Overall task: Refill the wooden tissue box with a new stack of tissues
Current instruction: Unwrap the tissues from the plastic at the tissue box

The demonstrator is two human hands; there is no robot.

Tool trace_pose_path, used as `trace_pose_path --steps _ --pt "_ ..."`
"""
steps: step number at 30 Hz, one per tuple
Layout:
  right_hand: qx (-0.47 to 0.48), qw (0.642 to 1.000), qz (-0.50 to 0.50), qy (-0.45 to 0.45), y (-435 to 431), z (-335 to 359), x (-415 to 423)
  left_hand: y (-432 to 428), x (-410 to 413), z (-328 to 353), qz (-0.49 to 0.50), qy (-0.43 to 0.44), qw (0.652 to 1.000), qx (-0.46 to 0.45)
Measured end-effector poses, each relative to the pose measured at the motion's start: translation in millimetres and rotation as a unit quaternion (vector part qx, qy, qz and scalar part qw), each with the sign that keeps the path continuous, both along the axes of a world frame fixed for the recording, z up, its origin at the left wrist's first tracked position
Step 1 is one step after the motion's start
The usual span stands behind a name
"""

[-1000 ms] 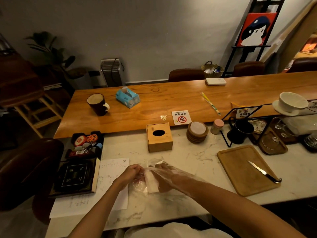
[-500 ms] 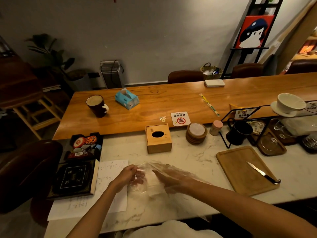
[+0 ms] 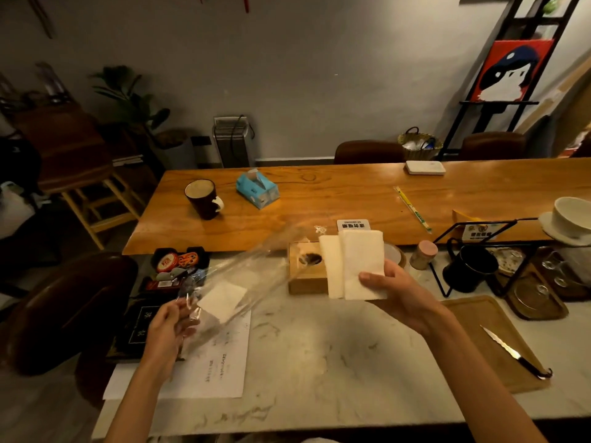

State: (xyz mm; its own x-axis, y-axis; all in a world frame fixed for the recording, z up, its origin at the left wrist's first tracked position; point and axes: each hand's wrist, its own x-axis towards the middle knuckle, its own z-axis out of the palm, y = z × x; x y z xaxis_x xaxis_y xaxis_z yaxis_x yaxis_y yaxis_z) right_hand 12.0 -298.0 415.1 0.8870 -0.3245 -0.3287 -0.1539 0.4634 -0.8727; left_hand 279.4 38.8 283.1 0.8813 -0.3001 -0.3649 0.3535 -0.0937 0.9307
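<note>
My right hand grips a stack of white tissues by its lower edge, holding it upright in the air in front of the wooden tissue box. The box stands on the marble counter with an oval slot in its top, and the stack hides its right part. My left hand pinches the end of a clear plastic bag that stretches up to the right towards the box. A white tissue lies inside the bag near my left hand.
A printed paper sheet lies under my left hand, next to a dark tray of small items. A wooden board with a knife sits at right. Coasters, a small jar and a black mug stand behind my right hand. A blue tissue pack and a dark mug sit on the wooden table.
My right hand has come out of the plastic bag with the tissue stack and risen to the right, in front of the box. My left hand has pulled the bag leftward.
</note>
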Motion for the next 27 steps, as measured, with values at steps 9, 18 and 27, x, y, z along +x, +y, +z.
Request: trace_pose_path --steps 9,18,27 --pt "-0.023 0.998 -0.004 0.052 3 -41 -19 -13 -17 -22 -0.042 0.069 0.996 0.041" --pt "-0.130 0.950 -0.076 0.272 -10 -169 -89 -15 -25 -35 -0.123 0.052 0.985 0.109" --pt "-0.542 0.774 -0.087 0.316 1 -139 -65 -7 -23 -36 -0.138 0.128 0.982 0.022"
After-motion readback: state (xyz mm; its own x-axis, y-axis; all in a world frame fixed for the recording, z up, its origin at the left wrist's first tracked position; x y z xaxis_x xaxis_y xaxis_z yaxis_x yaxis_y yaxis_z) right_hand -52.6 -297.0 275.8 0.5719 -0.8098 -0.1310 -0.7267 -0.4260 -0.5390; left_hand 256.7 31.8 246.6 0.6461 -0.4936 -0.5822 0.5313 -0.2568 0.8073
